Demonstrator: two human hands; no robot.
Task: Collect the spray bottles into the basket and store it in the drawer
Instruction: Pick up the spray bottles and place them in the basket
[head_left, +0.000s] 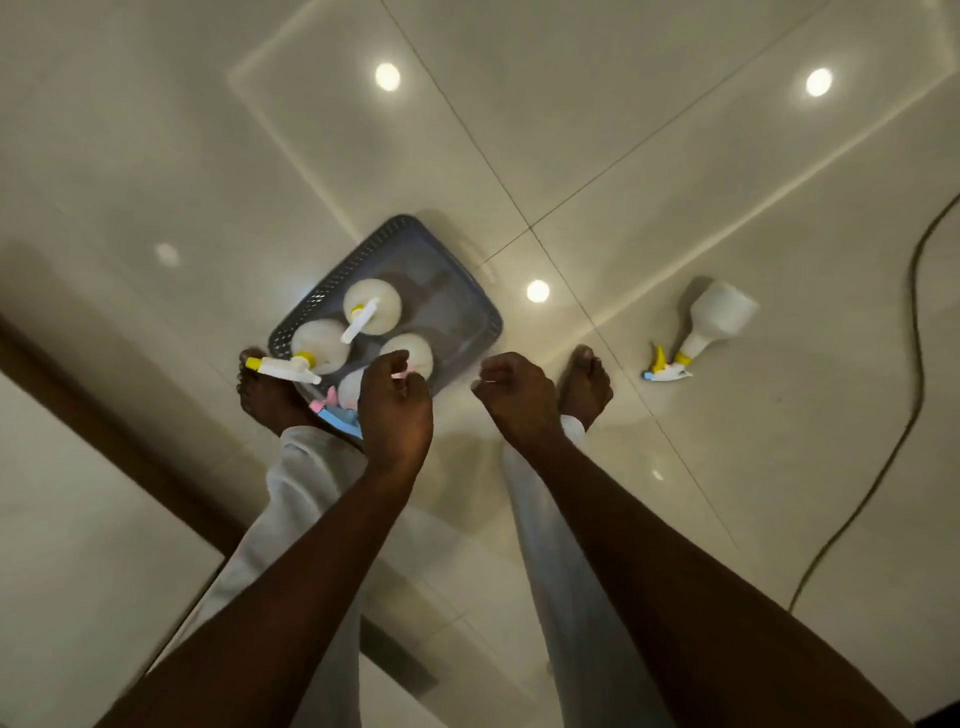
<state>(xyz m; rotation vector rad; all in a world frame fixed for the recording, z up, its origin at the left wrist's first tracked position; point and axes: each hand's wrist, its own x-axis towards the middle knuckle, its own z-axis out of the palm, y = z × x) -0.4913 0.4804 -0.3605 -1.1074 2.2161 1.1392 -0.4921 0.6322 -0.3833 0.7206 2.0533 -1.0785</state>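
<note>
On the glossy tiled floor, on which round ceiling lights are reflected, a grey perforated basket is set just beyond the person's bare feet. A brown band is seen crossing the floor at the near left, and a dark cable is laid along the far right edge. Two legs in white trousers are seen below the forearms.

Four white spray bottles are held upright in the basket: one with a yellow collar at its centre, one at the left whose white trigger head juts out over the rim, one at the right, and one with a pink and blue head at the near edge, partly hidden by the left hand. A fifth spray bottle is left lying on its side on the floor well to the right of the basket, its yellow and blue trigger head turned towards the near side.

The left hand is held over the near right bottle, fingers curled around something small and pink; whether it is truly gripped cannot be told. The right hand is loosely curled in the air beside the basket, with nothing in it.
</note>
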